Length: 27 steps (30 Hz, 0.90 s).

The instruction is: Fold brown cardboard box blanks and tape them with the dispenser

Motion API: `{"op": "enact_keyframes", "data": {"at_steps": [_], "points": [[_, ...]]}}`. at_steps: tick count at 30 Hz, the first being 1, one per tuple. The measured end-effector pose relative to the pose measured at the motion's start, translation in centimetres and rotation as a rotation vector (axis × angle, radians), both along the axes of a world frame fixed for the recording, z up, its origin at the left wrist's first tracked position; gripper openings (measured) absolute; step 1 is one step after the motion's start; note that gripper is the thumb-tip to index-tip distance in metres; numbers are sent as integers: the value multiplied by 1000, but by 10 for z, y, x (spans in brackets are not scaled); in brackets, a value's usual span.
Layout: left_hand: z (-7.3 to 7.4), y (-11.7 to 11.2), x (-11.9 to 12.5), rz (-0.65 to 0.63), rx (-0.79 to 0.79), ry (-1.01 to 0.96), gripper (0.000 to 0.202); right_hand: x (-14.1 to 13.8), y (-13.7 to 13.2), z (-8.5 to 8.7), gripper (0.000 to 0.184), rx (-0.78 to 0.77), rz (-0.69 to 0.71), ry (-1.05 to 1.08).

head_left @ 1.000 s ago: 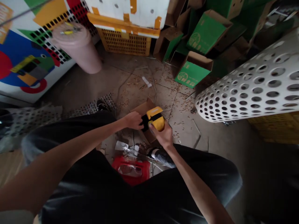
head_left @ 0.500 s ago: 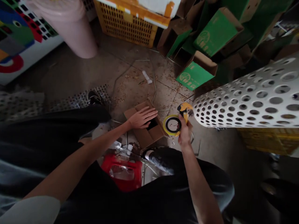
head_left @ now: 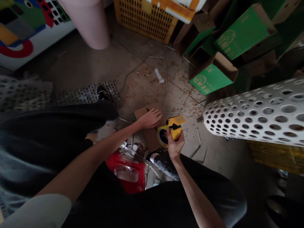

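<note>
Between my feet stands a small cardboard box (head_left: pixel 149 137), its brown flaps folded down over the top. My left hand (head_left: pixel 150 118) lies across the flaps with palm down, fingers stretched and slightly bent, pressing on them. In my right hand (head_left: pixel 176 145) is a yellow tape dispenser (head_left: pixel 176 125) with a roll of yellow-edged tape on it. The tape roll is at the right edge of the box, close to my left fingertips. Whether the tape touches the cardboard I cannot tell.
Green cardboard boxes (head_left: pixel 211 79) are piled at upper right. A white perforated basket (head_left: pixel 251 110) juts in from the right. A yellow crate (head_left: pixel 144 22) and a pink bin (head_left: pixel 95 25) stand behind. A red plastic thing (head_left: pixel 140 177) lies between my legs. Straps and scraps litter the floor.
The box's flaps, which stood partly open over a dark gap, are now down under my left hand. My right hand has brought the tape dispenser left to the box's edge and turned it.
</note>
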<state>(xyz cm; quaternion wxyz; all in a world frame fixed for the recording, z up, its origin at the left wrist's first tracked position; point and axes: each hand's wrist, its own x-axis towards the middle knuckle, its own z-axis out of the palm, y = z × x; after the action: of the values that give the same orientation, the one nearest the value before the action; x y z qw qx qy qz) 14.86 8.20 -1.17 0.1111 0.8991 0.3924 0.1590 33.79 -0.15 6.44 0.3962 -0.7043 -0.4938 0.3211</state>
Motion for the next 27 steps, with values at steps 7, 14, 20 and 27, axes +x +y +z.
{"op": "enact_keyframes", "data": {"at_steps": [7, 14, 20, 27], "points": [[-6, 10, 6, 4, 11, 42, 46, -6, 0, 3, 48, 101, 182, -356], [-23, 25, 16, -79, -25, 114, 51, -16, 2, -7, 48, 131, 238, -451], [-37, 35, 23, -70, -78, -26, 43, -17, -9, -29, 51, 208, 272, -512], [-2, 38, 4, 64, -723, -818, 52, -6, -13, -38, 50, 257, 262, -470]]}}
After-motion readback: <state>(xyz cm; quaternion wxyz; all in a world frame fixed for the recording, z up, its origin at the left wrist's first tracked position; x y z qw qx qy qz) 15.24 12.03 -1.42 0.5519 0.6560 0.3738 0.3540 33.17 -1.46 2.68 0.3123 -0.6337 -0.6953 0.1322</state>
